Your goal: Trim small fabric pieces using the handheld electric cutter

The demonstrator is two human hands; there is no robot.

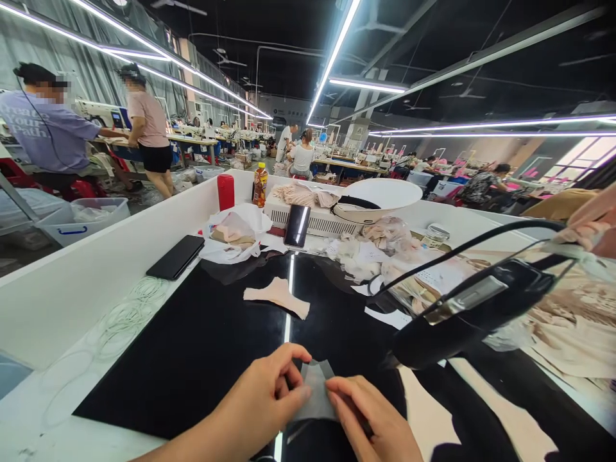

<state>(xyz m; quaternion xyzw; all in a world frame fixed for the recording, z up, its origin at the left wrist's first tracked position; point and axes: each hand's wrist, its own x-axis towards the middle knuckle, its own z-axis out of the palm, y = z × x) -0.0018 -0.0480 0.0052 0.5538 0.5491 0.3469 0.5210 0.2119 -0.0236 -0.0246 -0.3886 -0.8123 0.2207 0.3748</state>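
Note:
A small translucent white piece of thin mesh or film (316, 390) is stretched between my hands, low over the glossy black board (202, 359). My left hand (274, 391) pinches its left edge with thumb and curled fingers. On the opposite edge, my right hand (370, 414) grips it between thumb and forefinger. Beyond them lies a curved beige fabric piece (278, 296) on the board, touched by neither hand. To the right of my right hand are larger pale cut pieces (428, 410), partly hidden under a black handheld machine (474, 311) with a cable.
Low white walls (115, 224) edge the table. A dark case (176, 256) and pale elastic cord loops (120, 321) lie left. A phone (297, 226), a drink bottle (260, 185) and bagged scraps (389, 237) stand behind; beige fabric (572, 314) is piled right. Other people sew farther off.

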